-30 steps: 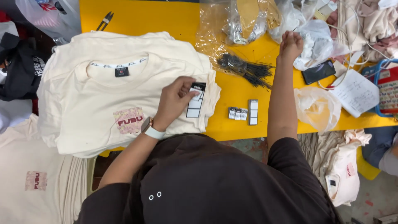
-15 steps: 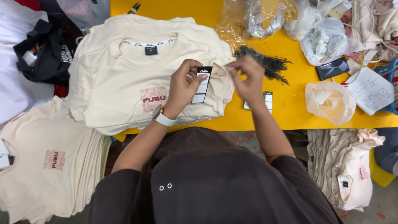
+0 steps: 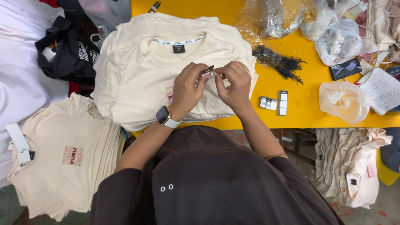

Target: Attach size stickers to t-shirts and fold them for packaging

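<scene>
Both hands have come together since half a second ago: then the hang tag lay flat under the left hand on the shirts, now it is lifted and pinched between the two.

The hang tag (image 3: 206,71), a small dark card, sits above the top cream T-shirt (image 3: 146,71) of the folded stack, near the stack's right edge. It shows nearly edge-on, its long axis slanting from lower left up to the right, upper end toward the right hand. The left hand (image 3: 187,89) grasps it between thumb and forefinger; the right hand (image 3: 235,83) has its fingertips pinched at the tag's upper end, on something too small to make out.

Judged from this, the step goes best with the tag kept steady by the left hand while the right works only at its end, both close over the shirt.

Just right of the stack on the yellow table (image 3: 300,116) lie a bundle of black tag fasteners (image 3: 279,63) and more loose tags (image 3: 275,103). A second pile of cream shirts (image 3: 66,166) lies lower left.
</scene>
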